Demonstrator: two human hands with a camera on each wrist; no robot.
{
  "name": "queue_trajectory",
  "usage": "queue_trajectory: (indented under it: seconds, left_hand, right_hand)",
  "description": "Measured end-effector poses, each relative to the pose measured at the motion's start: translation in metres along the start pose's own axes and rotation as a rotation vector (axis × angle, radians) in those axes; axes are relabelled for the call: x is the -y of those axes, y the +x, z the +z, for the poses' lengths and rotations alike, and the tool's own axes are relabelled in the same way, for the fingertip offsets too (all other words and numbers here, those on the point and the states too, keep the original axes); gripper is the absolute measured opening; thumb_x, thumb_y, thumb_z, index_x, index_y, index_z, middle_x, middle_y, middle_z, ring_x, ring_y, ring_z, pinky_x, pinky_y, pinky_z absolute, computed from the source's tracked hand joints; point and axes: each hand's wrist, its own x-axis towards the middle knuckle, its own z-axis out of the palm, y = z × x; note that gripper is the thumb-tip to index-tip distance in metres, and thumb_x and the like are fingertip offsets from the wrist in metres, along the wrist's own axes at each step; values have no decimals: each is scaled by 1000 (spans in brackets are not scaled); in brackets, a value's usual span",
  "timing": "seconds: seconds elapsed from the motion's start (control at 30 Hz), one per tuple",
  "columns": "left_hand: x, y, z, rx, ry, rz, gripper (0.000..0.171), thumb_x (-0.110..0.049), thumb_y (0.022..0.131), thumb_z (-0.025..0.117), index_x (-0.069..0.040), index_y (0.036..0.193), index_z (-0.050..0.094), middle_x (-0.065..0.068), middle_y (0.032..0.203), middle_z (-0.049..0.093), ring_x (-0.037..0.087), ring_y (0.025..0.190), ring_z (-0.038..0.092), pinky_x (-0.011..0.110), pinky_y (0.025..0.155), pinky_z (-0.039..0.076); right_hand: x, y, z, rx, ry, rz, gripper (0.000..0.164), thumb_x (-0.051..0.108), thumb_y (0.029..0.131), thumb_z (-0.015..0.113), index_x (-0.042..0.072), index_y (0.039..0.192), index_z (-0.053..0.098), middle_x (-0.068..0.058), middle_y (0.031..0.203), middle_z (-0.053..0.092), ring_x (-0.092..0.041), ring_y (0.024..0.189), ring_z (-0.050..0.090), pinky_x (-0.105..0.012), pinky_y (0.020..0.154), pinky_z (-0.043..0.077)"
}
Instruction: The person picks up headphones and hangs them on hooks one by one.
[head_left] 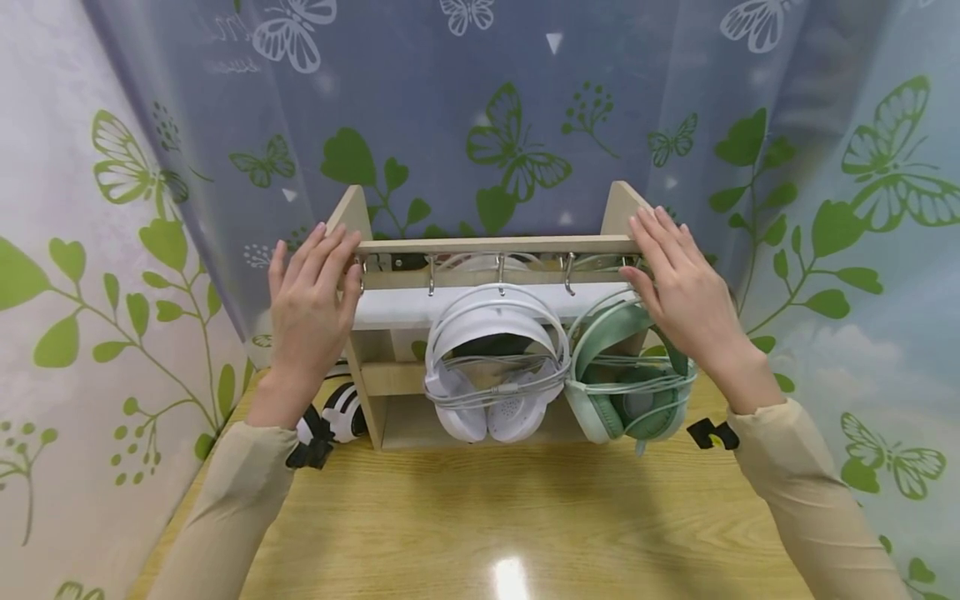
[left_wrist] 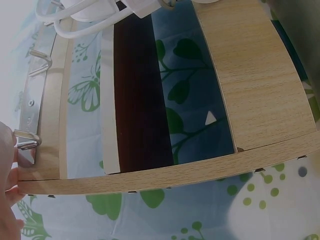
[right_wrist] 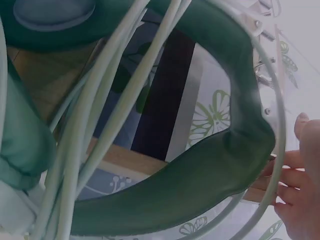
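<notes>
A light wooden rack (head_left: 495, 245) stands on the table with a row of metal hooks (head_left: 569, 275) along its top rail. My left hand (head_left: 311, 300) rests on the rack's upper left corner, fingers straight. In the left wrist view its fingertips show at the edge of the side panel (left_wrist: 165, 175), beside an unused hook (left_wrist: 27, 140). On the upper right corner lies my right hand (head_left: 682, 292), fingers extended along the panel. White headphones (head_left: 491, 329) hang at the middle, their cable wound around them. Green headphones (head_left: 598, 343) hang to the right, partly under my right hand.
A black-and-white object (head_left: 345, 412) sits left of the rack, partly behind my left wrist. Curtains printed with butterflies (head_left: 517, 150) and leaves enclose the back and both sides. The wooden tabletop (head_left: 480, 508) extends in front of the rack.
</notes>
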Motion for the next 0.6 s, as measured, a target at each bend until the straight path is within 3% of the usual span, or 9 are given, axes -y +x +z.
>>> queue_trajectory:
  seconds: [0.2, 0.6]
  left_hand:
    - [0, 1, 1, -10, -6, 2, 37, -23, 106, 51, -7, 136, 63, 14, 141, 61, 31, 139, 49, 54, 123, 15]
    - [2, 3, -2, 5, -17, -1, 36, -25, 106, 50, -8, 135, 65, 12, 139, 63, 30, 138, 51, 53, 123, 16]
  right_hand:
    - [-6, 2, 1, 43, -18, -1, 65, 45, 109, 36, 1, 156, 36, -16, 162, 35, -30, 153, 27, -44, 125, 16]
    - [-7, 2, 6, 1, -36, -33, 56, 38, 110, 40, 1, 153, 42, -18, 156, 43, -34, 147, 37, -43, 125, 18]
